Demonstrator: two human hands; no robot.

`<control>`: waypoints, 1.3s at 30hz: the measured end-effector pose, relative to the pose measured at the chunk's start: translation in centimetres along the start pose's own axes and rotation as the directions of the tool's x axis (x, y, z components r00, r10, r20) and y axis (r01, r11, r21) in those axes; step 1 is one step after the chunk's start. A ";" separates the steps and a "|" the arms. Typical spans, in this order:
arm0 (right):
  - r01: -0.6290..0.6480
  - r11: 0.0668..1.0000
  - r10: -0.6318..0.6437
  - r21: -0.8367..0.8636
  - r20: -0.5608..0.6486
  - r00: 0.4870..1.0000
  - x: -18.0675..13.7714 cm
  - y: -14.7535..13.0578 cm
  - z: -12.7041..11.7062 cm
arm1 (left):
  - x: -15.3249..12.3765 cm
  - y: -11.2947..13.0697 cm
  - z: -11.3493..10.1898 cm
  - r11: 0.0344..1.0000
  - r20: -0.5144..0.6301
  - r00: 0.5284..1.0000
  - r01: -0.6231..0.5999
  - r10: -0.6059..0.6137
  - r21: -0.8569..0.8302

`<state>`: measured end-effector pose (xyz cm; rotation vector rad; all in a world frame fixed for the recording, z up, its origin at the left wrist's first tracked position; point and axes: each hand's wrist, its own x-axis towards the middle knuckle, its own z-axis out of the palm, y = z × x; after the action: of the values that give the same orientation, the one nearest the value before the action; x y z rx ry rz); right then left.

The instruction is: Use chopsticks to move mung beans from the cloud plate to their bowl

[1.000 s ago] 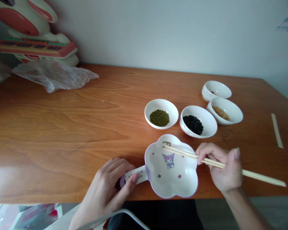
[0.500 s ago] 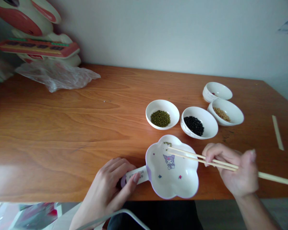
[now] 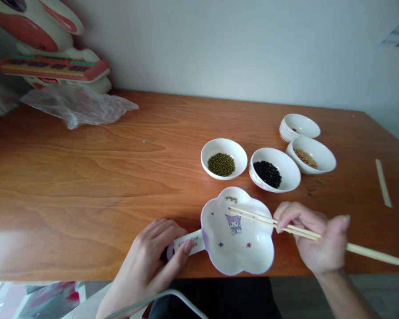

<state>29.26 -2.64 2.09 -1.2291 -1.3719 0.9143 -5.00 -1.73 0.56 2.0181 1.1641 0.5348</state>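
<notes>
My left hand (image 3: 162, 257) is closed around the handle of a white, flower-shaped bowl (image 3: 239, 257) with a lilac rim and a cartoon figure printed inside. Between the fingers of my right hand (image 3: 314, 235) is a pair of pale chopsticks (image 3: 252, 217). Their tips are close together over the bowl, at a small green bean (image 3: 229, 208) just above the printed figure. Several more green beans (image 3: 232, 199) lie near the bowl's far edge. Whether the tips grip the bean, I cannot tell.
Behind the flower-shaped bowl stand white bowls of green beans (image 3: 221, 164), black beans (image 3: 267, 173) and tan grains (image 3: 305, 157). Another white bowl (image 3: 301, 126) sits farther back. A plastic bag (image 3: 80, 106) and a rabbit figure (image 3: 49, 48) occupy the far left; a pale strip (image 3: 383, 182) lies right.
My right hand has shifted slightly left and down. The chopstick tips have drawn closer together and lie a little lower in the bowl. My left hand keeps its place on the handle.
</notes>
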 end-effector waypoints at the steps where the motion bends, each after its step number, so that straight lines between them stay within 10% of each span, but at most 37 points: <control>1: 0.005 1.000 -0.005 0.006 -0.004 1.000 0.0 0.0 0.1 | 0.0 0.0 0.0 1.000 0.003 1.000 -0.002 0.002 0.000; 20: -0.111 0.994 0.112 0.008 -0.058 0.992 0.5 -1.5 -2.3 | 0.0 0.1 0.0 1.000 0.006 1.000 0.004 -0.004 -0.008; 27: -0.130 0.915 0.199 -0.381 0.145 0.969 1.2 -4.0 -2.8 | 0.1 0.2 0.1 1.000 0.003 1.000 -0.003 0.003 -0.020; 39: 0.177 0.846 0.165 -0.504 0.561 0.811 8.1 -8.6 4.7 | -0.2 -0.1 0.2 1.000 -0.007 1.000 -0.003 0.003 -0.015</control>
<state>23.49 4.11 11.12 -1.4059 -2.2545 0.9847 -4.98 -1.93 0.35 2.0071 1.1579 0.5517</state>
